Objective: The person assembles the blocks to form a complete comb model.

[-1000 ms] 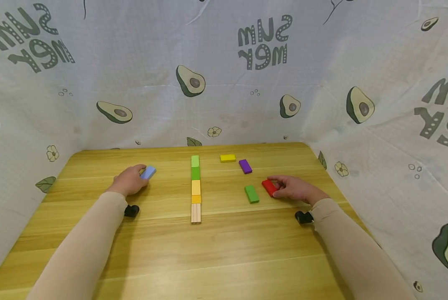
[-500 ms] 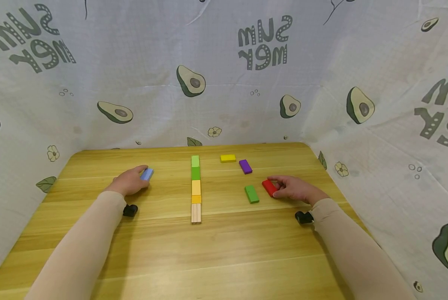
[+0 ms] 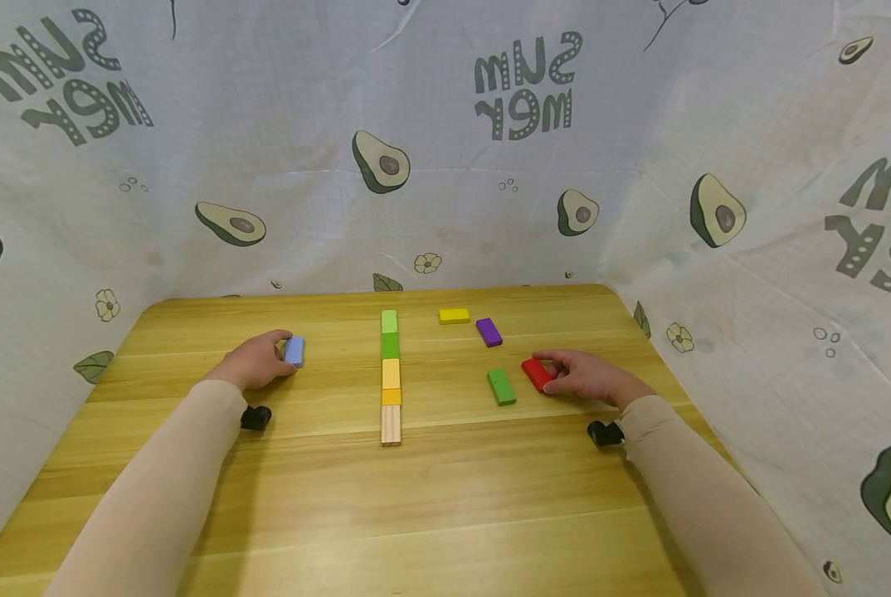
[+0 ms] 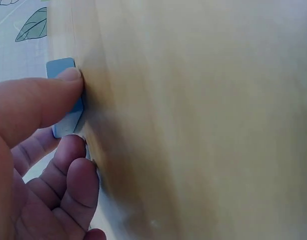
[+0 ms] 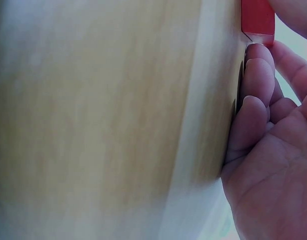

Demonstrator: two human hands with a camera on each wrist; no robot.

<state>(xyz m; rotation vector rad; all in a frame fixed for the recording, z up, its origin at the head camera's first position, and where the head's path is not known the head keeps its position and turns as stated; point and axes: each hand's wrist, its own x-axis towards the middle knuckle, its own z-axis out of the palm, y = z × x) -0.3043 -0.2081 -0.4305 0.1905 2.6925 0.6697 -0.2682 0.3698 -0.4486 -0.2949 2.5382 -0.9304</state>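
On the left of the table, my left hand point(image 3: 255, 361) pinches a light blue wooden block point(image 3: 294, 351) between thumb and fingers. In the left wrist view the thumb lies across the blue block point(image 4: 65, 120), and the other fingers curl beneath. My right hand point(image 3: 591, 377) holds a red wooden block point(image 3: 535, 375) at the right, thumb on its near end and fingertips at its far end. Only part of the red block point(image 5: 258, 20) shows in the right wrist view. Just left of it lies a green block point(image 3: 501, 387).
A straight row of blocks runs down the middle: light green point(image 3: 389, 321), green point(image 3: 390, 345), pale orange point(image 3: 391, 373), orange point(image 3: 391, 397) and plain wood point(image 3: 391, 424). Yellow point(image 3: 455, 316) and purple point(image 3: 489, 332) blocks lie farther back. A printed cloth point(image 3: 304, 166) surrounds the table point(image 3: 445, 514).
My left hand has shifted slightly left and turned the blue block from a slant to nearly straight. The right hand and the red block stay put.
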